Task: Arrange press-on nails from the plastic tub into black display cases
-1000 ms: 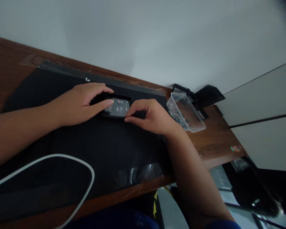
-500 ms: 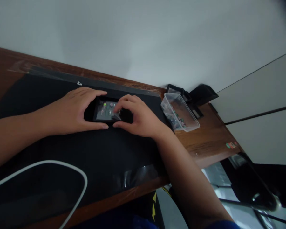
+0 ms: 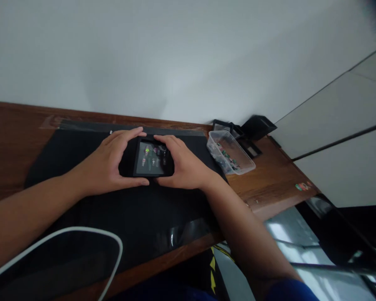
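On the black mat [image 3: 138,217] lies a small black picture frame [image 3: 152,161]. Several tiny coloured pieces, one bright yellow-green, show against its pale grey panel. My left hand [image 3: 109,165] is curved round the frame's left end, thumb along the near edge and fingers at the far edge. From the right side my right hand [image 3: 188,167] clasps the frame likewise, its fingers over the far right corner and its thumb at the near edge. My right hand and dark shade hide part of the frame's right end.
A clear plastic box [image 3: 249,163] with small coloured pieces and bags stands right of the mat. Behind it are several black frames [image 3: 223,125] and a black holder [image 3: 258,127] by the wall. A white cable [image 3: 81,228] loops across the near left. Stickers [image 3: 303,186] mark the wooden tabletop.
My right hand's fingers have moved from over the panel to the frame's far edge. My left hand stays at the left end. The camera view has tilted and shifted.
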Demonstrator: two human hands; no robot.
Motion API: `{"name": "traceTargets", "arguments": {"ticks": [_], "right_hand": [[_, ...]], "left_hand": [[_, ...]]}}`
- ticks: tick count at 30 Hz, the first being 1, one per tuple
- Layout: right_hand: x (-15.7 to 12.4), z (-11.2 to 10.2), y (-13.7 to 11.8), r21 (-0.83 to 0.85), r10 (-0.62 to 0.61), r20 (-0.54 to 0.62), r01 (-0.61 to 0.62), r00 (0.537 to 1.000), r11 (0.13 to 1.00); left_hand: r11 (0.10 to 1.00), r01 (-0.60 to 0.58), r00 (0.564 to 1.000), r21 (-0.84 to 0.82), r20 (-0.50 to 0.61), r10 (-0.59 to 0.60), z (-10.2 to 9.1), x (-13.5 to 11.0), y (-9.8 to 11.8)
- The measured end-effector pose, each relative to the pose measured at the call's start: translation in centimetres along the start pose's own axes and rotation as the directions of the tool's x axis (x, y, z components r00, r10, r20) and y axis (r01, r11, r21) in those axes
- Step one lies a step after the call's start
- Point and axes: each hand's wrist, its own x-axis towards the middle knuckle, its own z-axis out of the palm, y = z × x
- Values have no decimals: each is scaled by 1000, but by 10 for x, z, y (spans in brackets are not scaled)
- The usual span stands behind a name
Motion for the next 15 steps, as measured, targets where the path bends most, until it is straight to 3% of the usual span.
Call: {"name": "traceTargets", "arguments": {"ticks": [4,8,13,15], "right_hand": [[3,-4,-1,162,89,-49,-80,995,983],[-7,-30,-17,276,198,-94,-165,976,947],[-75,-84,-33,389,372,-194,-277,908,879],[-113,-108,-26,383,443,-296,-320,846,866]], "left_hand": [[994,49,998,-95,-23,-51,8,-7,-18],[995,67,997,-70,29,-65,19,-11,-35],[998,67,998,19,14,-67,25,-10,-38],[995,82,997,49,13,-82,26,-10,-38]]}}
